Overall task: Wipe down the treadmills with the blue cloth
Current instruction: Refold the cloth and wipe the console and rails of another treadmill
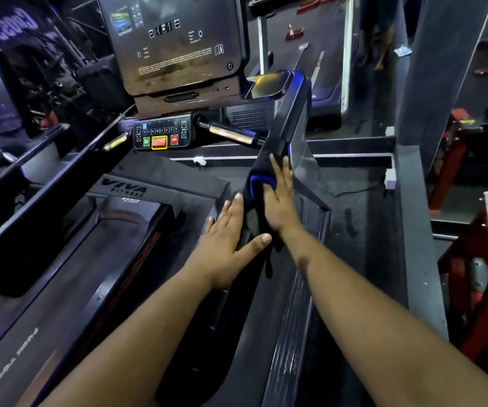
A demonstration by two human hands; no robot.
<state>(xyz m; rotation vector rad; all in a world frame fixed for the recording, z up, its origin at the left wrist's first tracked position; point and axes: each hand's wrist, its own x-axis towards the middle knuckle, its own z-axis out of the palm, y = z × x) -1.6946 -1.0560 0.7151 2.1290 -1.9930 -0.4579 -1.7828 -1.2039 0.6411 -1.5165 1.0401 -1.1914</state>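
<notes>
I stand on a black treadmill (125, 189) and look down at its right handrail (288, 124). The blue cloth (259, 183), dark with a bright blue fold, is draped over the lower end of that rail. My right hand (279, 198) lies flat on the cloth, fingers wrapped around its blue fold, pressing it against the rail. My left hand (231, 233) rests flat with fingers spread just left of the cloth, thumb touching its lower hanging edge. The console screen (172, 42) and button panel (163, 133) stand ahead of me.
A phone (269, 83) lies on the tray at the top of the right rail. The left handrail (40, 189) runs along the left side. Red gym equipment (477, 230) stands at the right beyond a grey ledge (419, 230). A white plug (389, 177) sits by the floor edge.
</notes>
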